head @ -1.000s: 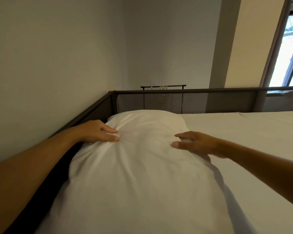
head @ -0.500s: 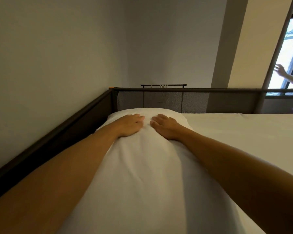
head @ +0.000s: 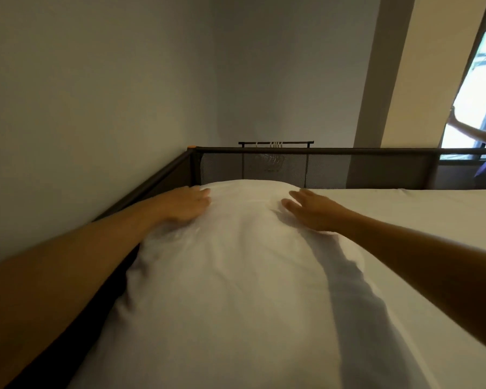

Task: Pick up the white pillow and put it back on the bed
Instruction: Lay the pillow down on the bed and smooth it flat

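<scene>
The white pillow [head: 236, 276] lies lengthwise on the bed [head: 438, 220], along its left side by the dark frame. My left hand [head: 184, 203] rests flat on the pillow's far left corner, fingers spread. On the far right corner my right hand [head: 312, 210] lies palm down, fingers apart. Neither hand grips the fabric. The pillow's near end runs out of view at the bottom.
A dark metal rail with mesh panel [head: 320, 167] closes the head of the bed, and a side rail [head: 152, 181] runs along the grey wall on the left. Behind the rail stands a clothes rack [head: 275, 143]. Another person's arm [head: 474, 130] reaches at the window, far right.
My hands were close together on the pillow's far middle half a second ago; now they have slid apart to its far corners. The view tilted slightly.
</scene>
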Action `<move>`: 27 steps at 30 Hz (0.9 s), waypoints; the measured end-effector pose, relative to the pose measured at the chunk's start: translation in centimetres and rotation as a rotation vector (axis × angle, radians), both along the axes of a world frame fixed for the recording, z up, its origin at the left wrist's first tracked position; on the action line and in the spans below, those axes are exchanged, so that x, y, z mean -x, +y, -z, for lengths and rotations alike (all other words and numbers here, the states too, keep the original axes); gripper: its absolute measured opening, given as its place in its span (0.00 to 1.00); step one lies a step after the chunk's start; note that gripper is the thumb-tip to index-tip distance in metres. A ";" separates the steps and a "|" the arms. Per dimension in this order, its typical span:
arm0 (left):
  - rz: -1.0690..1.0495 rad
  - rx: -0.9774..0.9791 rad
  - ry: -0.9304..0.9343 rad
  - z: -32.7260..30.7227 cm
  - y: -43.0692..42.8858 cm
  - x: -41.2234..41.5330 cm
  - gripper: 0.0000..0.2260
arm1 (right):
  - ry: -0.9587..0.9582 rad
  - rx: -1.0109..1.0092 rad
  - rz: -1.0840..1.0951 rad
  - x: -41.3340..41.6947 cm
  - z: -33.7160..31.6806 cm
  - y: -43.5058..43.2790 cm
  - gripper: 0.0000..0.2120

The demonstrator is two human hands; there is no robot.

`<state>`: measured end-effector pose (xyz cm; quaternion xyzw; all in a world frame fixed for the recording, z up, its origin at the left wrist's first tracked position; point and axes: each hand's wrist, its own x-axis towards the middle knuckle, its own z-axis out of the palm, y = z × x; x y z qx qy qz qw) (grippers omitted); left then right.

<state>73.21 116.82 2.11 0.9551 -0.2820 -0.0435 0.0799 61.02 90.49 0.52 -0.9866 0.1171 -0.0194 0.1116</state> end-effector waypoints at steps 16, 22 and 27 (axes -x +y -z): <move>-0.030 -0.118 -0.009 0.0 3.6 7.7 0.25 | 0.113 -0.040 -0.027 8.0 0.0 0.6 0.39; 0.224 -0.032 -0.077 1.1 1.2 13.3 0.27 | -0.052 -0.030 -0.235 11.1 1.1 5.4 0.35; 0.262 -0.060 -0.014 2.9 2.1 14.8 0.28 | -0.013 -0.050 -0.245 12.8 3.5 4.6 0.40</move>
